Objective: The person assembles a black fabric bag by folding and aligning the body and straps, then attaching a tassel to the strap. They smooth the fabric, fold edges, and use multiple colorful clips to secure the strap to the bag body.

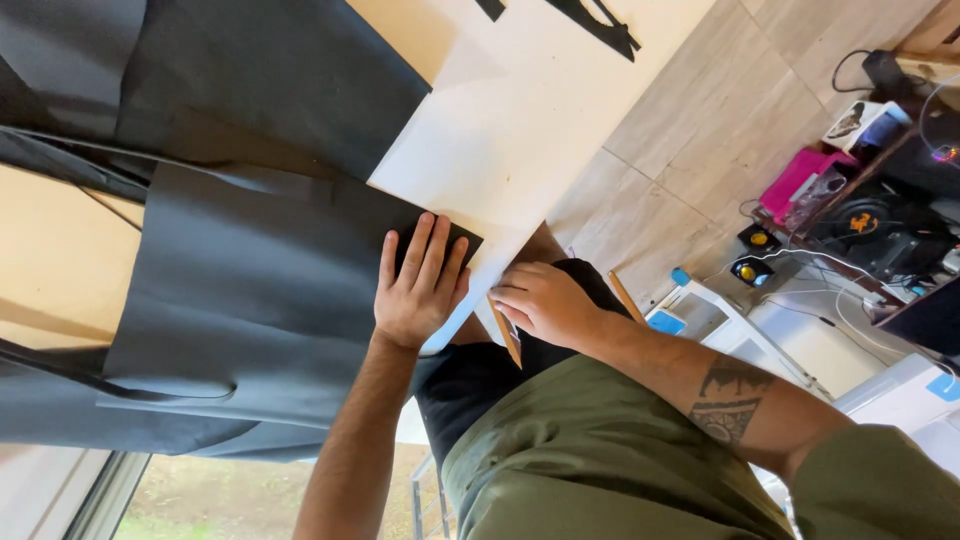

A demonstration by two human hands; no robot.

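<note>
You have two hands in view at the middle of the frame. Your left hand (418,280) lies open and flat, fingers spread, pressing the corner of one dark grey sheet of fabric (250,290) on the pale worktop (520,110). Your right hand (545,300), just beside it at the worktop's edge, is curled shut, holding what looks like one wooden ruler (506,335). At the right, a shelf (850,190) carries a pink box (795,175) and cables.

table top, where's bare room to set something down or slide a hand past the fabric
The pale table is bare between the dark grey fabric and the table's floor-side edge, up to the black offcuts. It is crowded near the corner, where the left hand presses the fabric and the right hand grips the edge.
</note>
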